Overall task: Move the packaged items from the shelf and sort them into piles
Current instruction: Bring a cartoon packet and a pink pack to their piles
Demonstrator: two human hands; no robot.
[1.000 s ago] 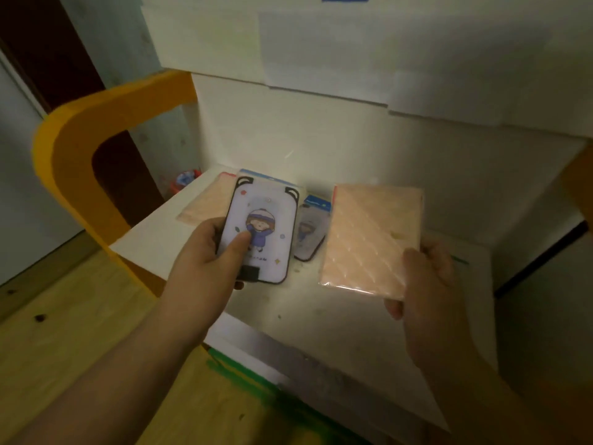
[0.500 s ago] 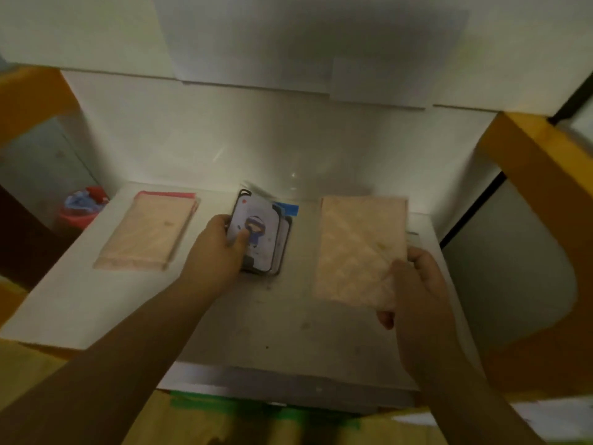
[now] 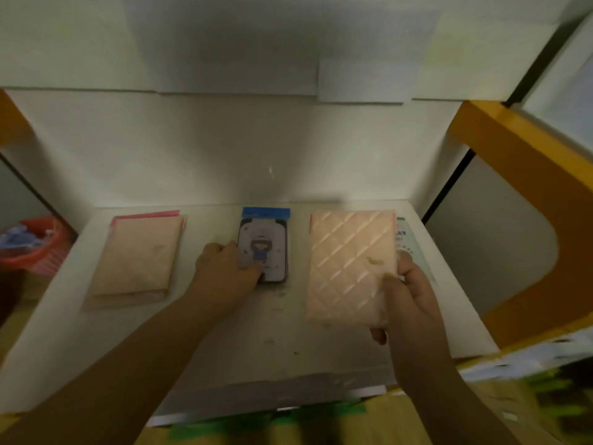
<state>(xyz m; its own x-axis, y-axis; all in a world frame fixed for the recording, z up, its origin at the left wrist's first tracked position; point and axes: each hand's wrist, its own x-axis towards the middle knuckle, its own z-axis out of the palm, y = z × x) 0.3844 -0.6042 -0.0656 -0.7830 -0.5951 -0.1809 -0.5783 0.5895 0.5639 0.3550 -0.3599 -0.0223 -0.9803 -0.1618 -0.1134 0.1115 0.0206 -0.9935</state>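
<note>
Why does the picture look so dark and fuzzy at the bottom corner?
Head view: light is dim and falls mostly on the white shelf; the quilted pink package in the right hand shows shiny streaks; the lower right corner is smeared by motion blur; the orange frame curves from the wide lens.

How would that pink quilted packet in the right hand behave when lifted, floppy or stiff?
Probably fairly stiff: the pink quilted packet stays flat though the right hand grips only its lower right corner. It looks light, since a corner grip carries it. Its glossy wrap catches the light, so it may be slippery.
</note>
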